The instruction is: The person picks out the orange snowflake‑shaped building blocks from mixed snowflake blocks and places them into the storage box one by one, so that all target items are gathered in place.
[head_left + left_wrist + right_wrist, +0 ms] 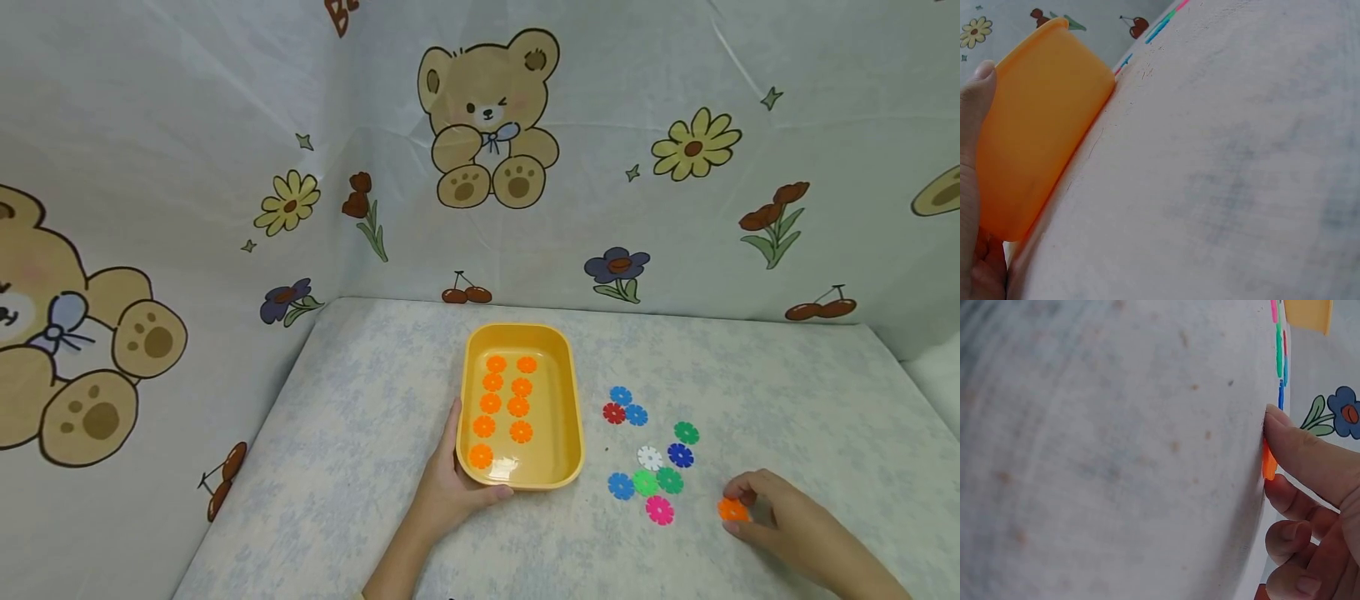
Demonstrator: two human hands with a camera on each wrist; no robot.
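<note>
A yellow plastic tray (558,367) stands on the table, with several orange notched discs (491,403) in two rows along its left part. My left hand (450,492) grips the tray's near-left corner, thumb on the near rim and fingers along the left wall. In the left wrist view the thumb lies against the tray's outer wall (1047,125). At the right, my right hand (787,521) pinches an orange notched disc (732,510) between thumb and forefinger. That orange disc (1269,461) is seen edge-on at the tabletop in the right wrist view.
Between tray and right hand lie several loose discs: red (614,413), blue (620,486), white (649,457), dark blue (680,455), green (686,432) and pink (660,510). A cloth (600,83) printed with bears and flowers hangs behind and to the left of the table (360,400).
</note>
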